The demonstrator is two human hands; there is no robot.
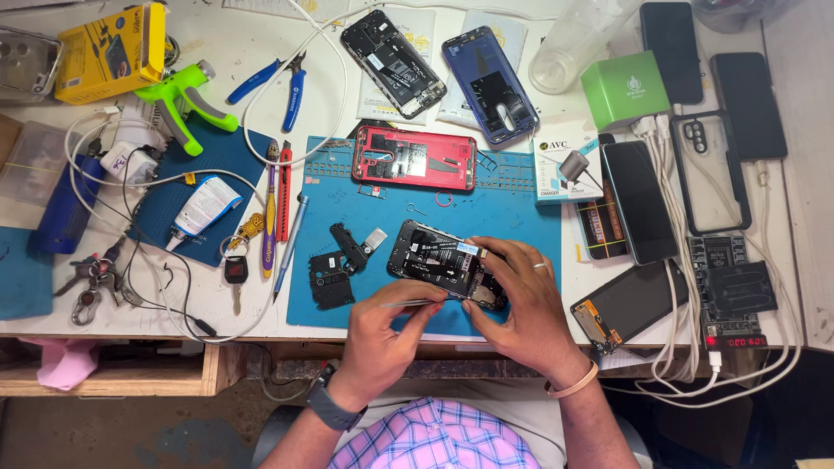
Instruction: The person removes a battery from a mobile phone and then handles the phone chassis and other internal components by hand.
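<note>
Two hands at an opened phone, lower centre of frame, over the blue mat
Left hand [382, 334] pinches thin tweezers [415, 303], tips at the phone's edge; right hand [521, 304] grips the opened phone [443, 265], held tilted just above the blue mat [521, 208] on the tabletop [217, 300]. Back cover already off, internals exposed; black shield plates [334, 265] lie left of it, apart. Red frame [414, 158] rests at mat's top edge. Judged mid-disassembly: board work ongoing, reassembly not begun

The white table [217, 300] carries a blue mat [504, 217] under the hands, pliers [278, 85] far up-left, and keys [91, 278] left.
</note>
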